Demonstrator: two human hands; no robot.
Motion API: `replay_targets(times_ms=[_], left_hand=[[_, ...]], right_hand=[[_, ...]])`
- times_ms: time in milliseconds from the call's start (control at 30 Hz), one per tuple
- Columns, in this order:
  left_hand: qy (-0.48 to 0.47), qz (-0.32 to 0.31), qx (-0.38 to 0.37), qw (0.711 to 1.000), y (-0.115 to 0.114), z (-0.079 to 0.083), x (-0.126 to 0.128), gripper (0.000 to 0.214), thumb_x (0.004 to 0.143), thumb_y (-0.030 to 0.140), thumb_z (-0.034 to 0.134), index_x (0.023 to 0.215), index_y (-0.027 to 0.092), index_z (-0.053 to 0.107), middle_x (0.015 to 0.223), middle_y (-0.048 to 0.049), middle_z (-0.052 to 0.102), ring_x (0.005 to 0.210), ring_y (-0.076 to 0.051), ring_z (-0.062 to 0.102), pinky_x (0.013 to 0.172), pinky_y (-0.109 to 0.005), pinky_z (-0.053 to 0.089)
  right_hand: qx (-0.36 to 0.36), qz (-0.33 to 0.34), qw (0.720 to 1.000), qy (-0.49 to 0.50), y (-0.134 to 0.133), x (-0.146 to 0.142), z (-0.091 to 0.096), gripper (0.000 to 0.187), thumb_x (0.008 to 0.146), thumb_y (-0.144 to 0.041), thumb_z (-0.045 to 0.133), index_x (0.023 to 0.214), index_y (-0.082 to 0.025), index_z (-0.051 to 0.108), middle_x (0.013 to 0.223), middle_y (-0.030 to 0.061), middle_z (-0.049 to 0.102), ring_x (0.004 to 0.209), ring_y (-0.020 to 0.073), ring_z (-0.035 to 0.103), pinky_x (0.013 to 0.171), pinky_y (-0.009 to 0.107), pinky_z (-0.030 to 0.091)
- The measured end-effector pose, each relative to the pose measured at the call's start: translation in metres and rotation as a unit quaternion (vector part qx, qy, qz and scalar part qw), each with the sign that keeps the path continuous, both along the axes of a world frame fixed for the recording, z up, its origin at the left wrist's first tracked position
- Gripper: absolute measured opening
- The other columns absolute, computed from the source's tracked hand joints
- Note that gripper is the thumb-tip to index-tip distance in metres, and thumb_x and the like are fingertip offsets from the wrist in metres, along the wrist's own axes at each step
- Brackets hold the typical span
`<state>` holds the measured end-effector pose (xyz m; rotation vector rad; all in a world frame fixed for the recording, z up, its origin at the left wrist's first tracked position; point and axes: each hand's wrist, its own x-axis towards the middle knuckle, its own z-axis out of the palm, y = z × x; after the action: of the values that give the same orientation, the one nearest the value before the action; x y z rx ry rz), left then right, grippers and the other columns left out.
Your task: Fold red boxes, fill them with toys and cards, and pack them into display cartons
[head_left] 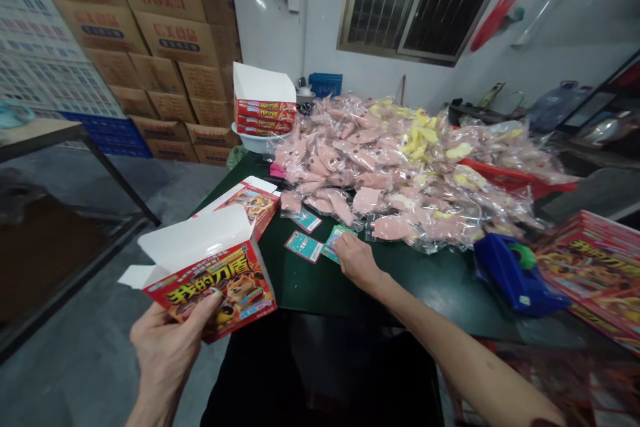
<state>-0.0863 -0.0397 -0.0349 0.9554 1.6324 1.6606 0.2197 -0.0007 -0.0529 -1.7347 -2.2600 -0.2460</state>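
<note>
My left hand point(173, 333) grips a red printed cardboard box point(225, 290) by its lower side, thumb on the front; the box's white flaps stand open. On the green table point(310, 290), my right hand point(357, 260) has its fingers closed on a small teal card point(334, 240). Just left of it lies another teal card point(303, 247), with a further card point(306, 220) behind, near the bagged toys. A second red box point(255, 203) with an open flap lies behind the one I hold. Pink toys in clear bags point(370, 167) are heaped beyond my right hand, some yellow ones point(423, 133) among them.
A blue tape dispenser point(517, 277) and a stack of red boxes point(595, 273) are at the right. More boxes point(265, 117) sit on a white basin point(255, 141) at the back left. Brown cartons point(175, 33) line the wall. A red basket point(520, 180) holds bagged toys.
</note>
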Motion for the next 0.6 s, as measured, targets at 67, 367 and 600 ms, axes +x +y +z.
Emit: replay_targets(times_ms=[67,367,600], left_hand=[[0.021,0.004,0.011,1.0,-0.002,0.002,-0.002,0.032,0.045,0.021,0.081,0.074,0.013,0.069,0.065,0.0012,0.07,0.053,-0.013,0.061,0.052,-0.02,0.055],[0.047,0.013,0.041,0.998,-0.003,-0.006,-0.016,0.035,0.046,0.023,0.081,0.077,0.013,0.069,0.069,-0.0002,0.071,0.056,-0.014,0.062,0.055,-0.023,0.056],[-0.014,0.026,0.017,0.999,-0.003,0.005,-0.024,0.04,0.037,0.021,0.083,0.072,0.011,0.069,0.063,0.0001,0.069,0.049,-0.015,0.059,0.048,-0.025,0.055]], right_hand=[[0.008,-0.02,1.0,0.013,0.001,-0.003,-0.003,0.026,0.093,-0.018,0.037,0.079,-0.015,0.058,0.083,0.0116,0.058,0.079,0.0213,0.053,0.066,0.029,0.037],[-0.042,0.015,0.996,0.08,-0.007,0.005,0.005,0.028,0.078,-0.032,0.067,0.061,-0.019,0.048,0.068,0.0006,0.055,0.067,0.0146,0.051,0.06,0.024,0.032],[-0.095,0.055,0.985,0.134,-0.005,0.019,0.015,0.029,0.073,-0.026,0.069,0.058,-0.018,0.046,0.062,-0.0057,0.048,0.056,0.0086,0.046,0.053,0.019,0.03]])
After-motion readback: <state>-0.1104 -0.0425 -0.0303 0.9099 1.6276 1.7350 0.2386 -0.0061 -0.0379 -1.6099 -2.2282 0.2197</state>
